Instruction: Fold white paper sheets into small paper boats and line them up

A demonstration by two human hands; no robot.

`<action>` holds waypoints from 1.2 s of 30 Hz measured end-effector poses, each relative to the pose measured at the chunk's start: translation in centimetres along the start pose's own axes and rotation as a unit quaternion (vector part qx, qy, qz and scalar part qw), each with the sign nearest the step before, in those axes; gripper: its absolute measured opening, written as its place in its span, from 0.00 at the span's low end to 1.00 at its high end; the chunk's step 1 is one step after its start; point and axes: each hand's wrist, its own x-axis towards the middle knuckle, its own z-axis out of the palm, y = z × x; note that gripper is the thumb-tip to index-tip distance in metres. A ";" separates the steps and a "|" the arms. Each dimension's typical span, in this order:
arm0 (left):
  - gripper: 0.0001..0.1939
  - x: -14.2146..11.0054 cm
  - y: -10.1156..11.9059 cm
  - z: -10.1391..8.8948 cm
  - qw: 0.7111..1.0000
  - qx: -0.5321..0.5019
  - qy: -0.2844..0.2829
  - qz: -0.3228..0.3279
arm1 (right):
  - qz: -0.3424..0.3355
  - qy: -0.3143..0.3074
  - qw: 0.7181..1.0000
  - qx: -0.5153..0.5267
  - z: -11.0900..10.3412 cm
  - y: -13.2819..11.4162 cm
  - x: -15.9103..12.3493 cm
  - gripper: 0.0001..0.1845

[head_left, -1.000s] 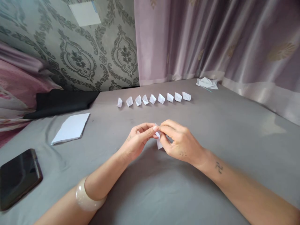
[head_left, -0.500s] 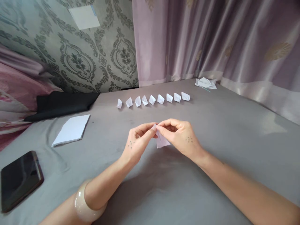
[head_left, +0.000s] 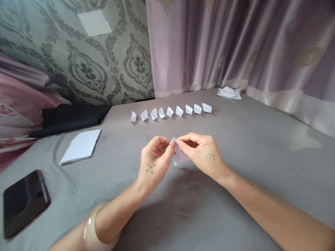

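Between my two hands is a small piece of folded white paper [head_left: 180,157], raised over the grey cloth [head_left: 183,223]. The thumb and fingers of my left hand [head_left: 155,158] pinch its upper left corner. My right hand [head_left: 202,151] grips the top edge beside it, thumb against forefinger. The paper's lower part hangs down below the fingertips, and my right hand hides some of it. Beyond my hands stands a row of several small folded paper shapes [head_left: 170,112].
At the left lie a stack of white paper [head_left: 81,146], a dark phone [head_left: 24,204] and a folded black cloth [head_left: 73,118]. Loose paper pieces [head_left: 229,92] and a thin light-blue stick [head_left: 230,100] rest at the far right, near the curtain [head_left: 204,45].
My left hand has turned slightly and its fingers have curled more at the paper's corner. The right hand keeps its pinch almost unmoved. The view has shifted a little.
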 end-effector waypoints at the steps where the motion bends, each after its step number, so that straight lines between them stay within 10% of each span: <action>1: 0.08 -0.1 0.0 0.0 1.000 -0.001 0.002 -0.001 | -0.013 0.006 1.000 -0.013 0.1 0.1 -0.1 0.08; 8: 0.09 -0.5 0.1 0.5 1.000 -0.004 -0.008 -0.012 | -0.072 0.020 0.993 -0.093 0.2 0.6 -0.4 0.05; 20: 0.11 0.9 -0.9 -0.4 0.979 -0.123 -0.065 -0.149 | 0.073 -0.082 0.986 0.123 -1.2 1.6 1.3 0.10; 36: 0.08 0.7 -1.1 -0.1 0.987 -0.095 -0.012 -0.127 | 0.059 -0.095 0.990 0.087 -0.5 1.7 0.8 0.13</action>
